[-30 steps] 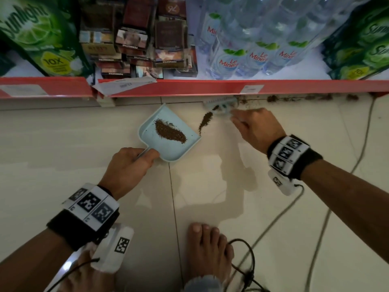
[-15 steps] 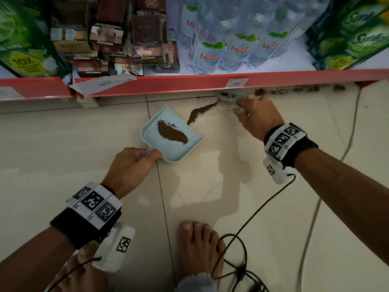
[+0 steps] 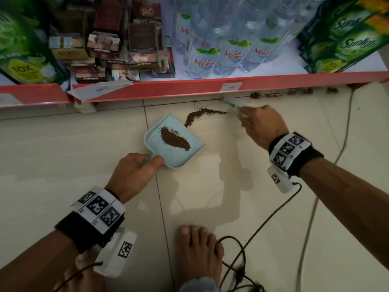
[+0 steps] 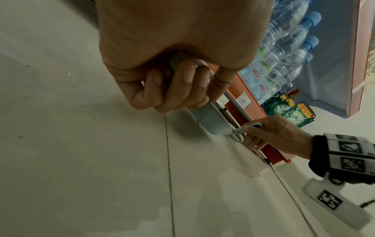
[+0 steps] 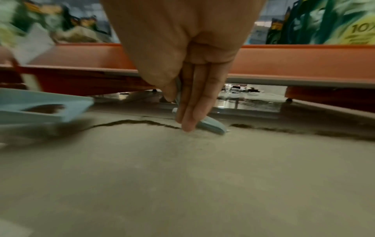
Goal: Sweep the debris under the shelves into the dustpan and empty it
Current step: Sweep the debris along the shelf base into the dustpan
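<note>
A light blue dustpan [image 3: 155, 142] lies on the tiled floor with a brown debris pile [image 3: 174, 140] inside it. My left hand [image 3: 134, 173] grips its handle, fingers curled round it [image 4: 182, 83]. A curved debris trail [image 3: 200, 114] runs from the pan's open edge toward a small light blue brush [image 3: 231, 103]. My right hand [image 3: 261, 125] pinches the brush at the red shelf's lower edge. In the right wrist view the brush [image 5: 211, 125] touches the floor, with the debris trail [image 5: 131, 122] on its left and the dustpan [image 5: 40, 107] beyond.
More debris [image 3: 280, 93] lines the floor under the red shelf edge [image 3: 168, 91] to the right of the brush. Water bottles [image 3: 223, 55], cartons and green pouches fill the shelf. A bare foot [image 3: 197, 256] and black cables [image 3: 242, 253] lie near me.
The brush has drawn more debris out from the shelf edge, so the small pile beside the dustpan is now a longer curved trail. The left hand and dustpan stayed put.
</note>
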Demonstrator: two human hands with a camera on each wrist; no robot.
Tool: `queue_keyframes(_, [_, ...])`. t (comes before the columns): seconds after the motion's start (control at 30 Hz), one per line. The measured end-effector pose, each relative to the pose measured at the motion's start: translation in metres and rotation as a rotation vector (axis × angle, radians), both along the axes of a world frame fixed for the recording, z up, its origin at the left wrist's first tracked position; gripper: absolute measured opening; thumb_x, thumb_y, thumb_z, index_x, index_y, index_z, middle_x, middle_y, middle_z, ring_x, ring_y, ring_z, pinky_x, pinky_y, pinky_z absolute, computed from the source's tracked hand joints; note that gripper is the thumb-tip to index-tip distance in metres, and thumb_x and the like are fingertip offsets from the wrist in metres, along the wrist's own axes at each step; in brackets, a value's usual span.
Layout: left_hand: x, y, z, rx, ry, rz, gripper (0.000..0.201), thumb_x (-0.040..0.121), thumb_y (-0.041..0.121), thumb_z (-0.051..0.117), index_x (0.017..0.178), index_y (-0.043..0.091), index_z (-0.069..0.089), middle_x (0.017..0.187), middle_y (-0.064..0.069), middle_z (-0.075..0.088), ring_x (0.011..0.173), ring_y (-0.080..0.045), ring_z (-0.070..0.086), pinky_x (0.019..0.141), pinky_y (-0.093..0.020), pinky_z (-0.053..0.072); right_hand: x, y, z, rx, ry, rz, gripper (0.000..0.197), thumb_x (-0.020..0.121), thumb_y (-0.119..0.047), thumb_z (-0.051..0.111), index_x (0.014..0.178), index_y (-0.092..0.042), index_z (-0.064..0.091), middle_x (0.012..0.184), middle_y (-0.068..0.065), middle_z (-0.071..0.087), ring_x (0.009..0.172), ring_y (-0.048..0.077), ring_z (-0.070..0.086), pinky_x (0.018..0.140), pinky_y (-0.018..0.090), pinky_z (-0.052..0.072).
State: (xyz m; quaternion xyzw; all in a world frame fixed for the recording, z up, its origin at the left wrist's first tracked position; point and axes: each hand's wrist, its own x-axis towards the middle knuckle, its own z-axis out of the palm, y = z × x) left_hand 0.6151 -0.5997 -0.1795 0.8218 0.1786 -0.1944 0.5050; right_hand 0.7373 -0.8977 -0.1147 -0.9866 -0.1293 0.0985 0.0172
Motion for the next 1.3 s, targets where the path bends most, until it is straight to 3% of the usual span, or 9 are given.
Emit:
queue_keyframes(0.13, [-0.001,0.0,0.0,0.019,0.004,0.007,0.06,0.068,0.058,0.055,0.066,-0.001,0.053,0.048,0.004,0.044,0.052,-0.017,0.043,0.061,-0.032,0.038,-0.031,0.015,0.005,0.152,0.032,0.147,0.033,0.104,-0.034,0.04,0.111,-0.016,0.066,0.08,0.003,0.072,0.062,0.027,0.065,0.062,0.037,0.055])
queue_keyframes(0.23, [-0.002,-0.001,0.0,0.012,0.01,0.002,0.06,0.069,0.057,0.055,0.066,-0.002,0.053,0.048,0.004,0.044,0.052,-0.017,0.043,0.061,-0.032,0.038,-0.023,0.015,0.011,0.127,-0.102,0.145,0.033,0.104,-0.037,0.036,0.102,-0.02,0.063,0.075,0.003,0.07,0.062,0.028,0.065,0.056,0.029,0.048])
queue_keyframes(0.43, [0.0,0.001,0.003,0.003,0.021,-0.002,0.055,0.07,0.055,0.055,0.063,0.001,0.054,0.048,0.004,0.042,0.053,-0.017,0.042,0.061,-0.033,0.037,0.026,0.015,-0.004,-0.056,-0.152,-0.045,0.029,0.101,-0.024,0.045,0.118,-0.008,0.061,0.106,0.019,0.07,0.091,0.038,0.066,0.079,0.039,0.052])
queue_keyframes(0.6, [-0.002,0.006,0.004,-0.012,0.033,0.001,0.046,0.069,0.057,0.055,0.059,0.012,0.053,0.048,0.005,0.041,0.051,-0.016,0.04,0.061,-0.033,0.037,0.006,0.038,-0.011,0.242,0.014,0.263,0.026,0.1,-0.016,0.05,0.12,-0.008,0.065,0.102,0.017,0.074,0.077,0.03,0.072,0.075,0.025,0.052])
queue_keyframes(0.7, [-0.004,0.01,0.002,-0.012,0.029,0.015,0.054,0.069,0.057,0.056,0.061,0.004,0.049,0.048,0.004,0.041,0.051,-0.016,0.039,0.06,-0.033,0.036,-0.009,0.032,-0.005,0.26,0.069,0.369,0.029,0.097,-0.018,0.057,0.122,-0.006,0.066,0.103,0.018,0.073,0.083,0.035,0.071,0.077,0.037,0.055])
queue_keyframes(0.87, [-0.006,0.013,0.0,-0.003,0.018,0.014,0.057,0.071,0.056,0.055,0.063,0.001,0.046,0.048,0.005,0.038,0.051,-0.016,0.038,0.06,-0.032,0.035,0.002,0.012,0.008,0.19,-0.185,0.356,0.029,0.099,-0.029,0.054,0.116,-0.012,0.07,0.09,0.014,0.068,0.074,0.035,0.065,0.067,0.043,0.056])
queue_keyframes(1.03, [-0.005,0.013,0.0,-0.003,0.02,0.014,0.057,0.07,0.057,0.055,0.061,0.002,0.046,0.048,0.004,0.039,0.051,-0.016,0.039,0.061,-0.032,0.036,0.023,0.032,-0.005,0.121,-0.132,0.202,0.028,0.099,-0.019,0.052,0.119,-0.007,0.067,0.119,0.017,0.067,0.103,0.036,0.065,0.089,0.044,0.053])
queue_keyframes(1.17, [-0.01,0.016,0.001,-0.002,0.028,0.012,0.056,0.069,0.059,0.054,0.061,0.003,0.046,0.049,0.004,0.04,0.052,-0.016,0.039,0.06,-0.032,0.036,0.002,0.052,-0.007,0.158,0.049,0.356,0.03,0.101,-0.024,0.05,0.115,-0.005,0.068,0.107,0.015,0.067,0.092,0.034,0.066,0.083,0.043,0.053])
queue_keyframes(1.3, [-0.014,0.023,0.001,-0.004,0.038,0.038,0.049,0.07,0.057,0.055,0.06,0.009,0.049,0.051,0.003,0.041,0.053,-0.016,0.041,0.061,-0.032,0.036,-0.016,0.047,0.008,0.224,-0.011,0.432,0.03,0.1,-0.023,0.054,0.121,-0.007,0.068,0.101,0.014,0.069,0.082,0.036,0.069,0.074,0.045,0.057])
